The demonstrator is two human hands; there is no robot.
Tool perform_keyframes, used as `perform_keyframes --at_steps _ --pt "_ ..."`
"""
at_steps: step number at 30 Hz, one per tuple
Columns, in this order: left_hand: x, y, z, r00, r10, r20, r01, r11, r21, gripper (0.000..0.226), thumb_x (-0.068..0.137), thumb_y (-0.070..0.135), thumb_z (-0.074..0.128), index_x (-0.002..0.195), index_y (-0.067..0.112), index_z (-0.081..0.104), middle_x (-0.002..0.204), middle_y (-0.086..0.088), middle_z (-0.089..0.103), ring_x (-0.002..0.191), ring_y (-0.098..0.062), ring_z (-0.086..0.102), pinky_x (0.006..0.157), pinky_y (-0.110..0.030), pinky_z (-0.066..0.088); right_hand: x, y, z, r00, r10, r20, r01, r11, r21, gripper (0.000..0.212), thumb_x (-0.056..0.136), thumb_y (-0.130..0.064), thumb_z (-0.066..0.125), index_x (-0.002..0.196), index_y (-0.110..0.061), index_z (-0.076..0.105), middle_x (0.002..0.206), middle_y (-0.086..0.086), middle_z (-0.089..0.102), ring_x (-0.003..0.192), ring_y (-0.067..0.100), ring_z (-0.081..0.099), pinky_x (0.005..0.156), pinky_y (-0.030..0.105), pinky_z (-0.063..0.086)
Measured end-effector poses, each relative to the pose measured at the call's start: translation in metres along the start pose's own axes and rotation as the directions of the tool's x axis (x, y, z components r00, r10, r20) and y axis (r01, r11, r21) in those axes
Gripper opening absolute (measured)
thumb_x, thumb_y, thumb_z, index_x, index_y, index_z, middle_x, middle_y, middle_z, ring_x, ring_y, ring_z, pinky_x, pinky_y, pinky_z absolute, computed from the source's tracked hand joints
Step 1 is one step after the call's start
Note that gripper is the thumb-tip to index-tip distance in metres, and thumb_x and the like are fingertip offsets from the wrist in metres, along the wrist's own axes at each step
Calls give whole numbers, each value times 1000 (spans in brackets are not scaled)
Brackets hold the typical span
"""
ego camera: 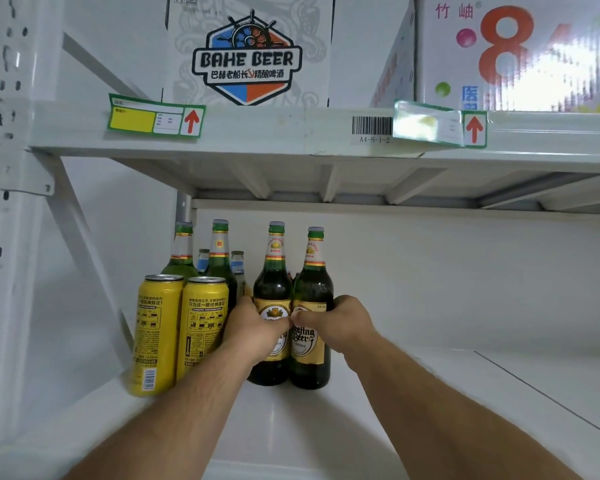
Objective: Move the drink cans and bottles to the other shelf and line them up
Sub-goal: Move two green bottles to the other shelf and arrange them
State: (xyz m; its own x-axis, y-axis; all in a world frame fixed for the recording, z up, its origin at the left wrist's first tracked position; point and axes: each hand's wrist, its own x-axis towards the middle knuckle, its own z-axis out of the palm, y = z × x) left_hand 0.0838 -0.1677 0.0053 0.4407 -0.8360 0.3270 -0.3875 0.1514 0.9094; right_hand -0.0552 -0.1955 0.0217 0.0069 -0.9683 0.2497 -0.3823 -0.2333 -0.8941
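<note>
Small rear bottles [237, 263] mostly hidden

We see bright, even light, glare on the upper right carton [520, 53], soft shadow under the upper shelf [291, 133], and wide-angle bending at edges.

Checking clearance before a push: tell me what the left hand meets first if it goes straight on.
The left hand already grips the left dark beer bottle; past it, probably the small bottles behind, though depth is unclear.

"BAHE BEER" on carton [248, 50]; "8" on box [506, 46]; "A4-8-1-2" on barcode sticker [373, 129]; "Beer" on bottle [310, 306].
</note>
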Motion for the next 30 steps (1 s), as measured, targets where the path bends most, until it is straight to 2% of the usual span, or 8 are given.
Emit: perform_keyframes --at_steps 6,10,14,17,22,26,30 --pt "-6 6 1 999 30 35 -29 999 -34 64 76 27 90 130 16 57 120 -6 71 107 -29 71 93 -48 60 -5 3 -22 998 -47 -44 48 998 42 43 72 -40 90 100 -18 68 95 1 76 86 21 74 81 40 63" --pt "-15 15 6 995 72 68 -69 997 -46 57 76 28 89 124 18 60 113 -3 72 100 -25 71 84 -41 60 -13 7 -49 994 -52 -96 59 996 65 40 73 -38 90 100 -17 68 94 2 76 84 21 74 75 37 62" --pt "-30 25 15 987 110 116 -103 993 -60 54 75 26 90 120 22 62 111 -1 72 100 -24 71 90 -44 60 -27 15 -82 988 -56 -144 66 996 63 40 72 -37 90 98 -17 68 93 3 76 84 22 75 74 36 60" --pt "-47 33 28 975 141 171 -129 988 -79 53 75 24 90 120 21 62 109 0 72 98 -23 71 85 -40 58 -41 26 -113 981 -41 -188 54 997 60 43 70 -37 91 101 -16 70 93 3 77 83 22 76 77 38 62" --pt "-81 56 57 960 160 228 -142 985 -93 54 75 25 91 120 20 62 111 -2 72 100 -25 71 89 -43 59 -71 42 -168 964 -49 -261 66 996 56 41 71 -35 90 100 -15 70 90 2 76 79 18 75 62 29 54" --pt "-109 78 89 952 176 253 -156 983 -95 54 74 26 92 118 18 63 109 -3 74 97 -24 73 90 -46 61 -93 54 -212 958 -53 -283 69 996 49 39 72 -34 90 99 -16 69 90 2 76 80 19 75 66 32 59" --pt "-142 103 125 946 185 267 -169 982 -82 53 75 28 91 119 17 63 109 -3 73 96 -24 72 85 -40 60 -112 66 -261 951 -49 -305 66 997 44 40 72 -33 89 101 -15 69 91 2 76 79 18 75 65 31 58"
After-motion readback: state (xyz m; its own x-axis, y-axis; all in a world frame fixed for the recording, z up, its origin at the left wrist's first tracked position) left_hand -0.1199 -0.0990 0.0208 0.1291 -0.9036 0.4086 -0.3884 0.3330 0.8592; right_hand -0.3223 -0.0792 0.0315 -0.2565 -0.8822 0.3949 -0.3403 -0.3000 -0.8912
